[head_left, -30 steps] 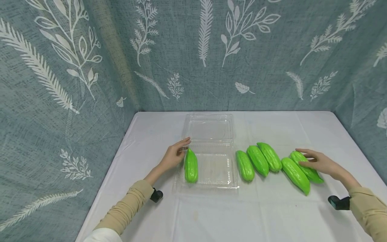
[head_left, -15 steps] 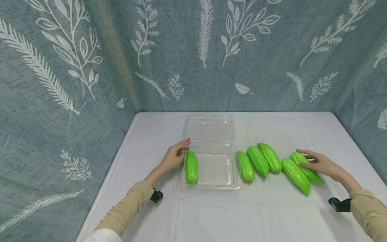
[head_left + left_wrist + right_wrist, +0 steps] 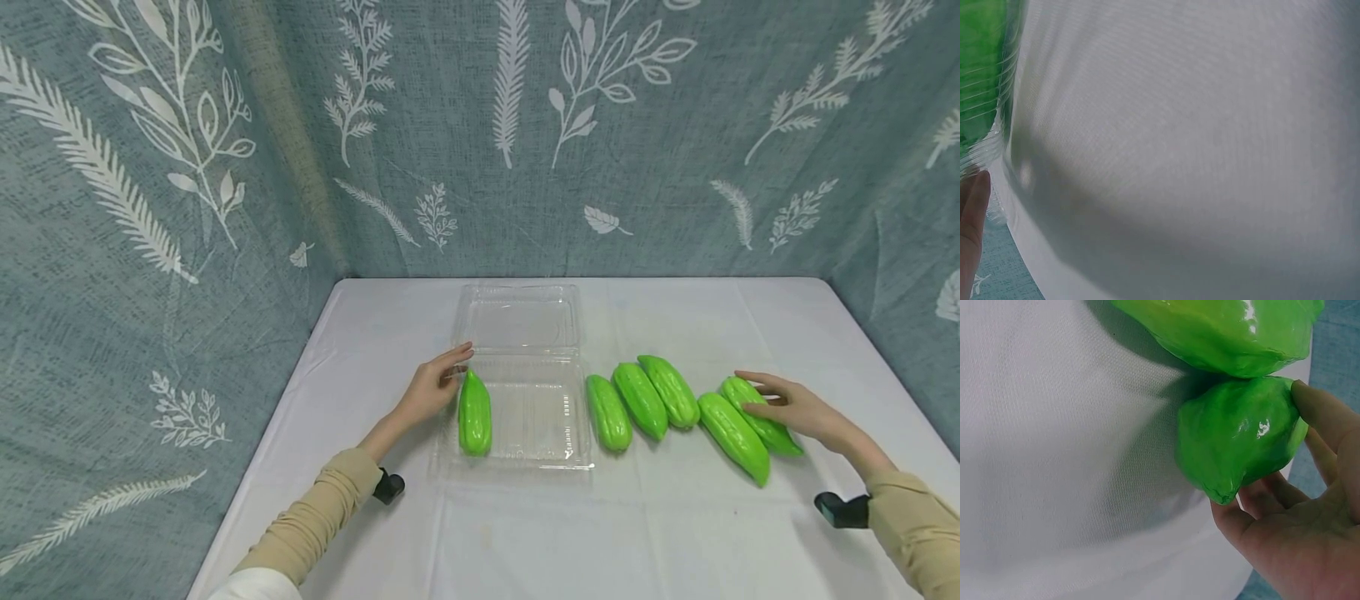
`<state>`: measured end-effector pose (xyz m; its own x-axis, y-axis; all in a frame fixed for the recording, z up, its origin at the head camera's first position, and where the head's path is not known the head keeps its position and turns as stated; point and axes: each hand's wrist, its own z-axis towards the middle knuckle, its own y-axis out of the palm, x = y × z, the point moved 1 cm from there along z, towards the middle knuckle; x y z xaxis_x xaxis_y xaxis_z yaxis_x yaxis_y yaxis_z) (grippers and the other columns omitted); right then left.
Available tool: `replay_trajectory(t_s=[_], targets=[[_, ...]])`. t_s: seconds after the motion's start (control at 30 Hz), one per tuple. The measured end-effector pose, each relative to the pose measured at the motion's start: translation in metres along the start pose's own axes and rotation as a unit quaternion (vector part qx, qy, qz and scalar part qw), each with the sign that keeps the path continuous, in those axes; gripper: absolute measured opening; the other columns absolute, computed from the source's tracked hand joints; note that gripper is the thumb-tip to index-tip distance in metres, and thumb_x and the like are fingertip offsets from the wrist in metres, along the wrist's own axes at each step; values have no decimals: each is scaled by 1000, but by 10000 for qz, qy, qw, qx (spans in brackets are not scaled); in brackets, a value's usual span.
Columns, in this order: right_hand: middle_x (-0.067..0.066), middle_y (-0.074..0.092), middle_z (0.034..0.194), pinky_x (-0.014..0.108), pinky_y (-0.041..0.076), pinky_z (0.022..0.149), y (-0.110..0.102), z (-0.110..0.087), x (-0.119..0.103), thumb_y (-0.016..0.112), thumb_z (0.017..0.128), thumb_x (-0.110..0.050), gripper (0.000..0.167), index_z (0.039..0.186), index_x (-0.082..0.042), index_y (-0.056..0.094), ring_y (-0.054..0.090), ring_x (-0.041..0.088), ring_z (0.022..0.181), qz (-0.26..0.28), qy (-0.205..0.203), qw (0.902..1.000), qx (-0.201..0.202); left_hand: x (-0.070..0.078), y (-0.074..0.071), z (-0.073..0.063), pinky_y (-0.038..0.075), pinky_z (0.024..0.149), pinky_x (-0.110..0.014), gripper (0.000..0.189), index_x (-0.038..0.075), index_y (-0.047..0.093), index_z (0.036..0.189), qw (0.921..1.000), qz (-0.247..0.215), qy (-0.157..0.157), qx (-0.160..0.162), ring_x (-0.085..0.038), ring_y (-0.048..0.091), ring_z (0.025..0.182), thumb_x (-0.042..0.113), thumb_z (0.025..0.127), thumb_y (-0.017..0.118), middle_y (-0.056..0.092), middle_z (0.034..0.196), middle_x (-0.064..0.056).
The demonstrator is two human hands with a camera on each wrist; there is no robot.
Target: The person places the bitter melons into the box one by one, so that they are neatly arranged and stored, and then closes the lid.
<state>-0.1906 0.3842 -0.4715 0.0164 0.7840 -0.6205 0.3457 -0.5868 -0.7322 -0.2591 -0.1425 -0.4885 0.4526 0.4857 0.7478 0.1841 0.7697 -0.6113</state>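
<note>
White table [image 3: 555, 542], right hand [image 3: 806, 410] curled round the rightmost green vegetable [image 3: 777, 436], left hand [image 3: 427, 388] relaxed against clear container [image 3: 532, 417].

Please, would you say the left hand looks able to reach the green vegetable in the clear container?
Probably yes: the left hand is close to the green vegetable, and the clear container lies open, leaving the way from above free.
</note>
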Motion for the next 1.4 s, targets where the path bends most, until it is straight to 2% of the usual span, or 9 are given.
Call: replay_trajectory(t_s=[0.23, 0.7, 1.07, 1.4], targets=[[40, 29, 141, 63, 48, 88, 1, 0, 0, 51, 97, -34, 66, 147, 3, 26, 38, 61, 120, -15, 65, 10000, 27, 0, 0, 1, 47, 102, -48, 50, -4, 53, 130, 10000, 13, -15, 3, -36, 57, 118, -17, 83, 47, 46, 145, -15], [44, 31, 137, 59, 51, 87, -5, -1, -4, 51, 96, -34, 67, 146, 4, 27, 44, 59, 116, -38, 116, 9996, 264, 1, 0, 1, 47, 103, -45, 49, -4, 54, 130, 10000, 16, -18, 17, -35, 56, 120, -16, 83, 47, 46, 145, -15], [43, 27, 140, 64, 47, 90, -20, -3, -11, 51, 97, -36, 71, 148, 3, 22, 37, 62, 119, 44, 174, 9991, 389, 0, 0, 1, 50, 100, -46, 49, -6, 53, 129, 10000, -4, 42, 18, -36, 57, 119, -17, 82, 46, 45, 144, -17], [44, 25, 140, 66, 46, 90, -25, -5, -15, 50, 97, -36, 72, 148, 5, 20, 36, 63, 119, 93, 233, 9984, 509, 0, 0, 1, 50, 100, -46, 49, -6, 53, 130, 10000, -39, 68, 0, -36, 56, 120, -17, 82, 46, 45, 144, -18]])
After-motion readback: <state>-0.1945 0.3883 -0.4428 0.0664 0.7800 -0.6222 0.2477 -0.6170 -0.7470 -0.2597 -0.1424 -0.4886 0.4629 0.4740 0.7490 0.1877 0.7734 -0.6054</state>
